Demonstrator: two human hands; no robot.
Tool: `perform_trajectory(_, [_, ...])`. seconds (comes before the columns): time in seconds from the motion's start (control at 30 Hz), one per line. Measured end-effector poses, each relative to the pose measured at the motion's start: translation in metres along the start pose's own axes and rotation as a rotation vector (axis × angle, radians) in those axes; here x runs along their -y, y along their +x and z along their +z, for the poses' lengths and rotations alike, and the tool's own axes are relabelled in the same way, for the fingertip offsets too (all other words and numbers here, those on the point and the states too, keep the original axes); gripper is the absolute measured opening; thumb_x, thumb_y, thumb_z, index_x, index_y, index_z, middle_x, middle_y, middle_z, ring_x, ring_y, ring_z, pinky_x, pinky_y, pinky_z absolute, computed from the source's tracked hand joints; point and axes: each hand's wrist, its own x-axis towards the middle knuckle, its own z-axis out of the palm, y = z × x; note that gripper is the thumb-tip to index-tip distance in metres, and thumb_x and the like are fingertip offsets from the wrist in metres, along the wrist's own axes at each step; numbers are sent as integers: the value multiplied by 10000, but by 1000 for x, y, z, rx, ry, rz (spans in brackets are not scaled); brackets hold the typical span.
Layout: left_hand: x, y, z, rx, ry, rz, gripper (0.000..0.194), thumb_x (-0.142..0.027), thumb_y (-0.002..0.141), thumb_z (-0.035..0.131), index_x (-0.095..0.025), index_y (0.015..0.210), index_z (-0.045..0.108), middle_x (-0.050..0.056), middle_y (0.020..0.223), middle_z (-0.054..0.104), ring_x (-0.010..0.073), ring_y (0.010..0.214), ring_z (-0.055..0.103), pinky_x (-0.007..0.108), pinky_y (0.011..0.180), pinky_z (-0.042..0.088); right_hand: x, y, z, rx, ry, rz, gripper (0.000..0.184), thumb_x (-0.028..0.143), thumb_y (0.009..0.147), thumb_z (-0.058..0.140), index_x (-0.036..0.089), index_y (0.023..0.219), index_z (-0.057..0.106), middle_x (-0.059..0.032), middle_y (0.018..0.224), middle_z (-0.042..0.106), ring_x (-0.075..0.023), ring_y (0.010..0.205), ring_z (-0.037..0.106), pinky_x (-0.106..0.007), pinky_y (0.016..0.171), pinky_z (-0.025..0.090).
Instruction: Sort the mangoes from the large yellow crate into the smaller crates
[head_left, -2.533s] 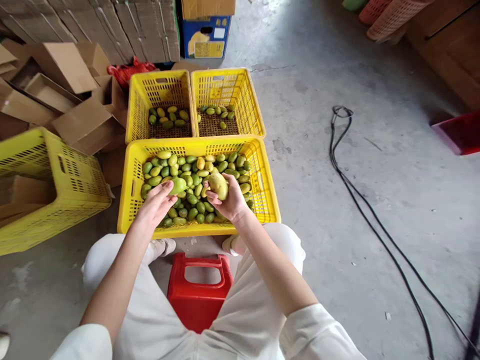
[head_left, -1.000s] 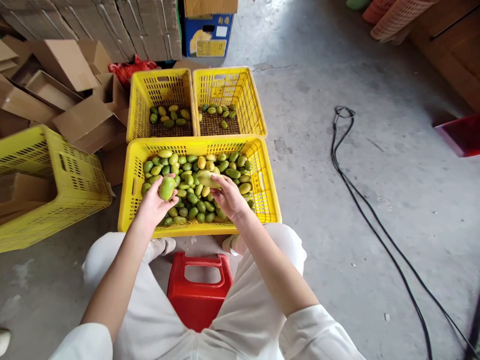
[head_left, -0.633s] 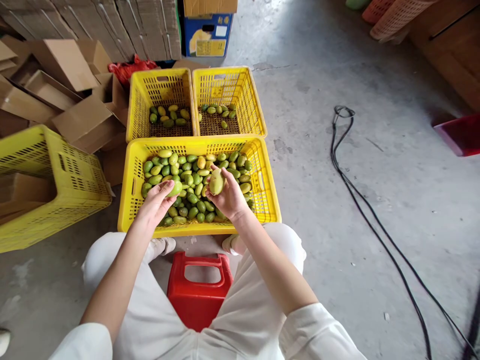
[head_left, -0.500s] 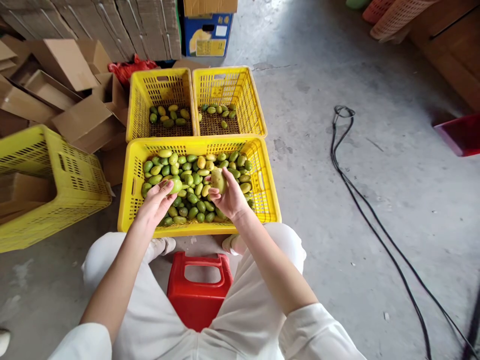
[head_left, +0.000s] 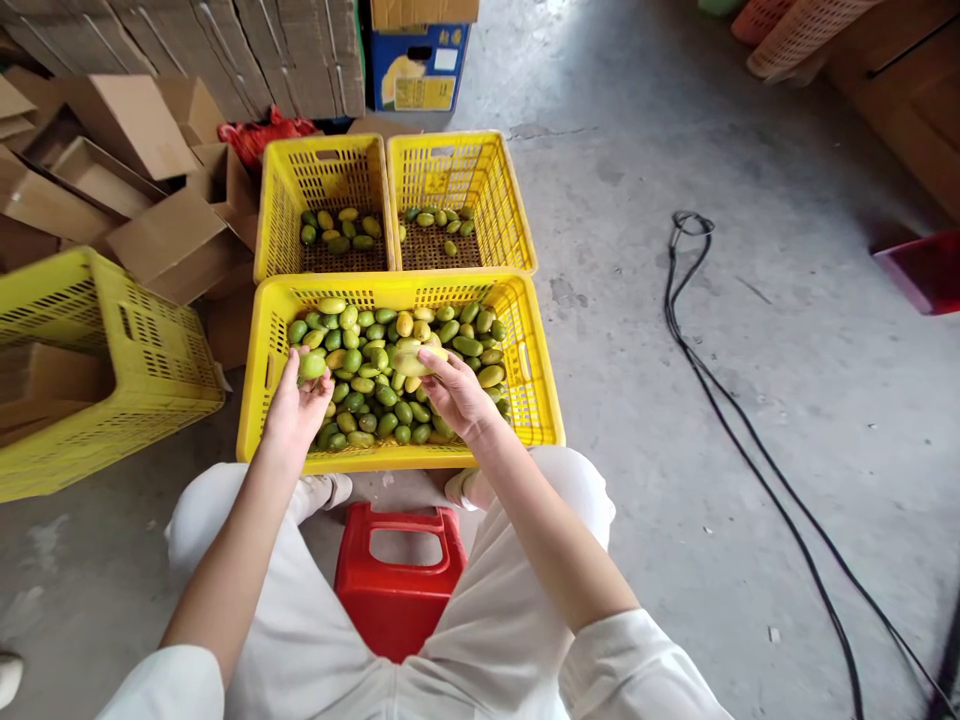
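My left hand (head_left: 294, 412) is closed around a bright green mango (head_left: 312, 365), thumb on one side and fingertips on the other. Held between the thumb and fingers of my right hand (head_left: 459, 398) is a larger, pale yellow-green mango (head_left: 407, 359), lying sideways. Both hands are over the large yellow crate (head_left: 397, 458), where many green and yellowish mangoes (head_left: 386, 397) are heaped. Behind it stand two more yellow crates, the left one (head_left: 326, 145) and the right one (head_left: 517, 205), each with several mangoes on its floor.
A red plastic stool (head_left: 397, 600) is between my legs. Left are a yellow crate (head_left: 161, 360) with cardboard inside and a pile of cardboard boxes (head_left: 169, 240). A blue carton (head_left: 420, 70) stands at the back. Black cable (head_left: 720, 400) runs along the floor at right.
The right hand has turned its mango from upright to sideways. My left hand has shifted left and rolled palm-up, still holding its green mango.
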Motion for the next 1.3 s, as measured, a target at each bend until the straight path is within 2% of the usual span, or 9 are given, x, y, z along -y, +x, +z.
perform_trajectory(0.17, [-3,-7,4,57,19,-34,31,-214,1085,728,-221,1084,758,85,1100,825,126,806,709,187,667,560,-1,1,-2,3,19,13,378,318,731,1083,239,990,819,37,876,782,-103,710,585,-189,573,482])
perform_trajectory(0.27, [-2,-17,13,63,-3,-77,140,-153,1064,637,-190,1122,759,84,1042,818,125,768,701,180,659,554,2,-2,2,-27,91,47,358,381,833,1047,262,1051,789,38,929,809,-124,745,664,-219,645,570])
perform_trajectory(0.4, [0,-26,22,59,-12,-88,171,-141,1068,590,-172,1104,754,34,869,748,140,742,716,174,642,546,6,-4,7,-40,163,120,266,438,1030,896,253,1028,705,13,849,787,-180,792,765,-281,694,671])
perform_trajectory(0.47, [1,-27,23,71,-16,-91,184,-164,1085,583,-164,1109,766,35,872,755,143,718,713,190,624,542,7,-4,7,-33,175,144,261,446,1077,847,251,1017,684,11,801,761,-179,756,762,-243,599,626])
perform_trajectory(0.63, [0,-28,26,27,-5,-91,227,-252,1139,612,-169,969,736,12,780,692,122,606,643,203,564,512,9,-3,5,22,176,136,348,491,1112,802,251,935,623,37,756,702,-97,562,560,-149,400,321])
perform_trajectory(0.77, [-2,-32,31,-14,5,-98,265,-184,1063,737,-196,818,635,-21,711,612,94,562,582,175,514,456,11,-4,5,5,186,161,357,516,1149,721,255,925,623,29,762,702,-96,549,502,-148,405,316])
perform_trajectory(0.83, [-1,-33,32,-31,13,-92,285,-133,1056,715,-196,793,624,-20,702,598,92,571,580,167,505,449,13,-5,6,-19,208,174,355,520,1175,657,254,940,647,16,757,710,-105,549,497,-152,403,329])
perform_trajectory(1.1, [5,-31,30,-57,-11,10,323,118,953,643,-161,796,688,-23,829,694,75,750,698,182,758,650,18,-9,14,-65,224,174,358,422,1220,535,225,972,704,17,740,691,-115,574,542,-180,462,387])
perform_trajectory(1.3, [6,-38,30,76,70,-76,261,58,954,621,-132,961,800,83,949,801,172,936,824,216,826,712,11,-4,7,3,194,129,247,444,1157,665,242,1025,717,31,802,705,-122,612,546,-211,512,398])
